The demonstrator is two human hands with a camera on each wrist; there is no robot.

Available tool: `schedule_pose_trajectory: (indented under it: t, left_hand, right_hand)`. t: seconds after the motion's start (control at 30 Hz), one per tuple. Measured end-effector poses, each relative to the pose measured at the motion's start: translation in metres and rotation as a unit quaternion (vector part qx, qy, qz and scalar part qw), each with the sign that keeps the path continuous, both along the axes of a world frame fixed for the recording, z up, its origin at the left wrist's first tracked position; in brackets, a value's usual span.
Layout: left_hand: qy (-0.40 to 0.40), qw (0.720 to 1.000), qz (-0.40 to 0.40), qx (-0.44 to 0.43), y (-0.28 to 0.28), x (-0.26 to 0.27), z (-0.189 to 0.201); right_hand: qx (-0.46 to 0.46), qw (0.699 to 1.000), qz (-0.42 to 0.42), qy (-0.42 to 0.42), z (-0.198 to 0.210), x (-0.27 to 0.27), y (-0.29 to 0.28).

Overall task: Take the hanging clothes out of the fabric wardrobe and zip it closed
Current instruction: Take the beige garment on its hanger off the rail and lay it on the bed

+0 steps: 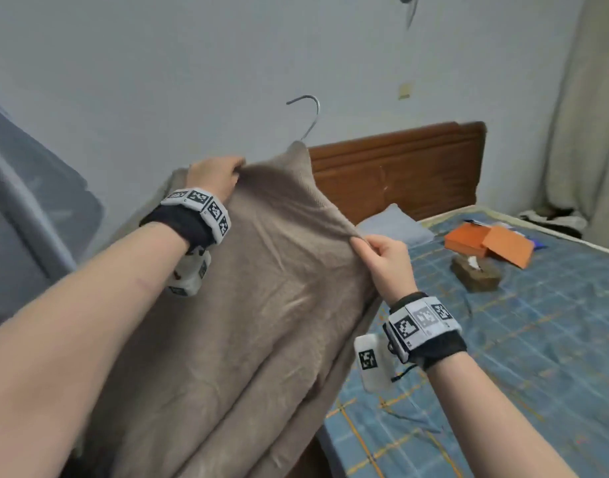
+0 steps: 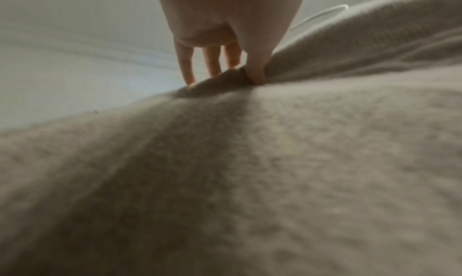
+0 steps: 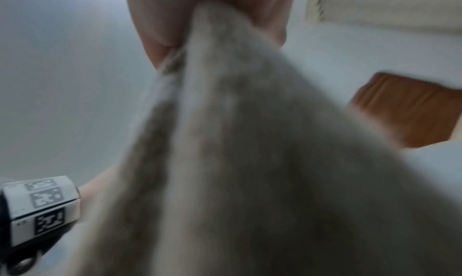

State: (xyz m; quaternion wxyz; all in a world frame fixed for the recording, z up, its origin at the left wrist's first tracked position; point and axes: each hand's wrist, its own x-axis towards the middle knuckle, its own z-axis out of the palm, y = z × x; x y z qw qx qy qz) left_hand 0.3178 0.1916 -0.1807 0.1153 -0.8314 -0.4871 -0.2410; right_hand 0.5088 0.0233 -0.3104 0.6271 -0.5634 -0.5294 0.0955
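Note:
A beige knit sweater (image 1: 261, 305) hangs on a metal hanger whose hook (image 1: 310, 112) sticks up above its collar. I hold it up in the air beside the bed. My left hand (image 1: 217, 174) pinches the sweater's left shoulder; in the left wrist view the thumb (image 2: 255, 71) presses into the sweater (image 2: 250, 161). My right hand (image 1: 382, 257) pinches the right shoulder, and the sweater (image 3: 237, 161) bunches between thumb and fingers (image 3: 160, 33) in the right wrist view. The grey fabric wardrobe (image 1: 31, 208) stands at the left edge; its zipper is out of sight.
A bed with a blue checked cover (image 1: 503, 357) lies to the right, with a brown wooden headboard (image 1: 399, 167) behind. An orange box (image 1: 489, 243), a tissue box (image 1: 475, 270) and a grey pillow (image 1: 392, 225) lie on it. A cream curtain (image 1: 585, 115) hangs at far right.

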Motion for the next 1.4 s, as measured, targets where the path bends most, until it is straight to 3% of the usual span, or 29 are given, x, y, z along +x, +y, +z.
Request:
schedule_pose_trajectory:
  t: [0.2,0.33,0.43,0.6,0.77,0.9,1.0,1.1,1.17,1.23,1.3,1.4]
  left_hand:
    - [0.057,0.981,-0.145,-0.113,0.021,0.157,-0.083]
    - [0.135,0.945,-0.208,-0.215,0.036,0.267,-0.175]
    - [0.191,0.917,-0.212,-0.279,0.044,0.316,-0.246]
    - [0.235,0.874,-0.229,-0.359,0.047,0.379,-0.343]
    - [0.245,0.876,-0.265,-0.319,0.042,0.445,-0.383]
    - [0.328,0.856,-0.281,-0.285,0.042,0.502,-0.401]
    - [0.331,0.842,-0.315,-0.286,0.048,0.541,-0.418]
    - [0.255,0.855,-0.330,-0.309,0.062,0.576,-0.433]
    - [0.205,0.861,-0.318,-0.339,0.070,0.599,-0.442]
    - [0.196,0.846,-0.302,-0.393,0.070,0.618,-0.455]
    - [0.211,0.812,-0.290,-0.461,0.068,0.626,-0.472]
    - [0.200,0.792,-0.327,-0.475,0.072,0.632,-0.491]
  right_hand:
    - [-0.115,0.985,-0.109,0.070,-0.079,0.125,-0.037]
    - [-0.206,0.957,-0.167,0.116,-0.157,0.199,-0.054]
    - [-0.302,0.929,-0.199,0.079,-0.212,0.234,-0.057]
    - [-0.510,0.825,-0.243,-0.021,-0.260,0.277,-0.067]
    - [-0.627,0.721,-0.268,-0.120,-0.268,0.314,-0.071]
    - [-0.684,0.660,-0.301,-0.071,-0.280,0.336,-0.061]
    - [-0.693,0.628,-0.350,-0.056,-0.286,0.360,-0.050]
    - [-0.675,0.620,-0.400,-0.027,-0.288,0.393,-0.035]
    - [-0.651,0.629,-0.424,0.016,-0.292,0.416,-0.024]
    - [-0.622,0.650,-0.427,0.088,-0.307,0.434,-0.015]
    - [-0.607,0.674,-0.392,0.153,-0.323,0.443,-0.007]
    - [-0.604,0.693,-0.357,0.164,-0.332,0.444,0.005]
